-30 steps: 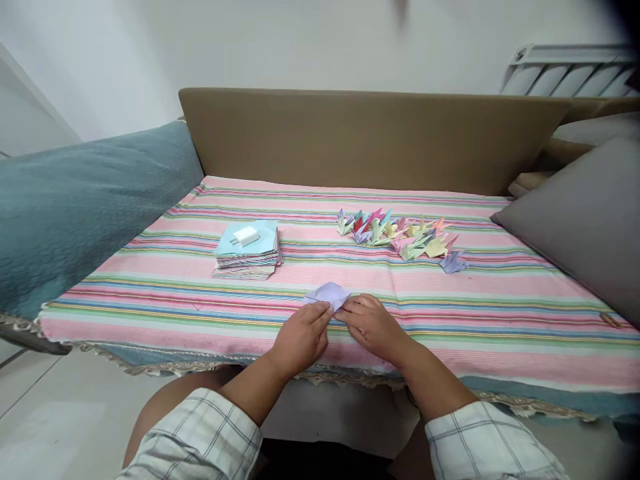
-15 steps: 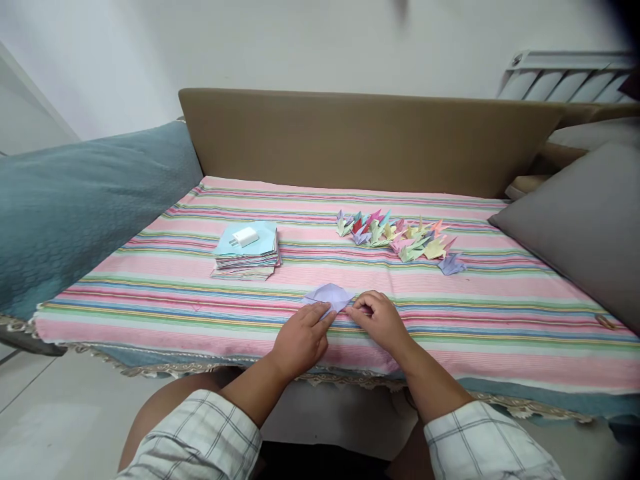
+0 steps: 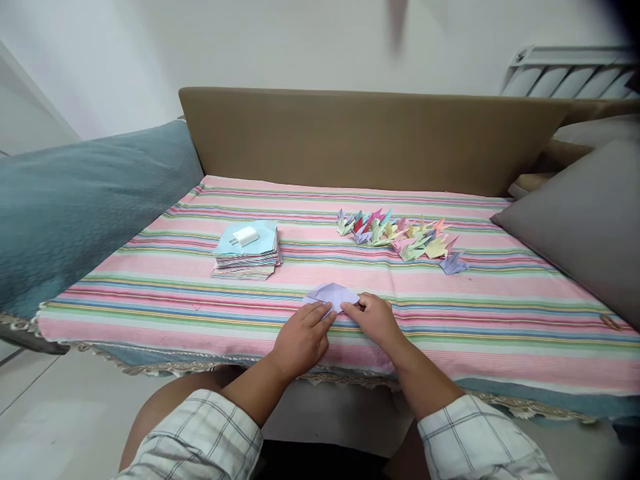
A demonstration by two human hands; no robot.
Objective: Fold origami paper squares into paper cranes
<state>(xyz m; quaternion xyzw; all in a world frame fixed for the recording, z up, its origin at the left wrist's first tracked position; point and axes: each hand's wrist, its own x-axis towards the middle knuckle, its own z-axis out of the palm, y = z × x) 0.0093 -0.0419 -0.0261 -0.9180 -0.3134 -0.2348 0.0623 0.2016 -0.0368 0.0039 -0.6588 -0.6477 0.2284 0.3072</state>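
A partly folded sheet of lilac origami paper lies on the striped cloth in front of me. My left hand rests on its near edge, fingers stretched out and pressing it down. At the paper's right corner my right hand is closed, with thumb and forefinger pinching the edge. Part of the paper is hidden under my fingers. Farther right lie several folded paper cranes in many colours, with a lilac crane nearest me.
A stack of square paper stands to the left, with a white charger plug on top. The striped cloth covers the seat. A brown backrest runs behind; a grey cushion and a blue-covered armrest flank it.
My right hand has moved slightly left onto the paper's right corner and now pinches it. My left hand has stayed in place on the paper.
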